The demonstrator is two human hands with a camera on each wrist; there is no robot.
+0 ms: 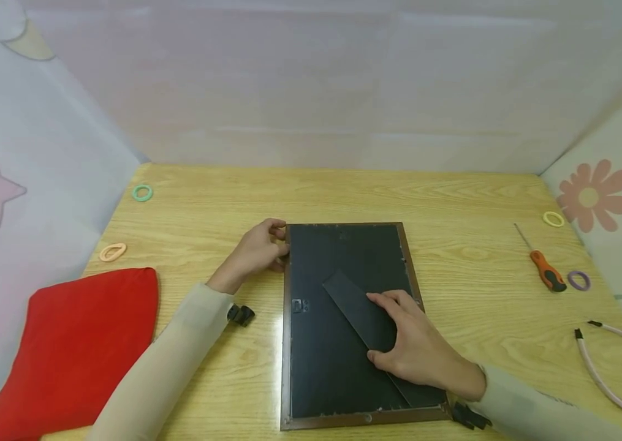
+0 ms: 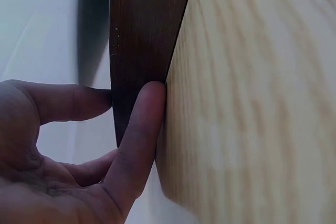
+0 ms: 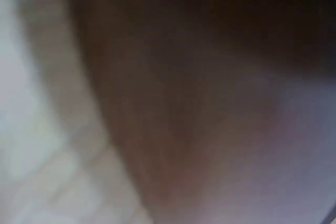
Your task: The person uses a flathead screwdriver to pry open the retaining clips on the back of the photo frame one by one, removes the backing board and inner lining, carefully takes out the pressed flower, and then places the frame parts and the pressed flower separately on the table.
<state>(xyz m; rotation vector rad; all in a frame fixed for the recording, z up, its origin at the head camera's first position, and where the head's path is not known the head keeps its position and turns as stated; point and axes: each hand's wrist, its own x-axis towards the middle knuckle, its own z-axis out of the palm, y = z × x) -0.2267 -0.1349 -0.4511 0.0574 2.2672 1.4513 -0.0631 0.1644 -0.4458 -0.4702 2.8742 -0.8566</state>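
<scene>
Lying face down near the middle of the wooden table, the picture frame shows its black backing board, with the fold-out stand running diagonally across it. The left hand grips the frame's far left corner, fingers and thumb curled around the brown edge; the left wrist view shows a fingertip pressed against that edge right where it meets the tabletop. The right hand lies flat on the backing over the lower part of the stand, fingers extended and pressing rather than curling around anything. The right wrist view is too blurred to add detail. I judge the main risk to be the frame skating on the glossy table if the left corner is lifted while the right hand pushes down, which could scrape the glass side underneath. Prying hard at the stand could also bend or tear its hinge. A red cloth lies to the left, 1 orange-handled screwdriver to the right, well apart from both hands, and small black clips sit just beside the left forearm.
</scene>
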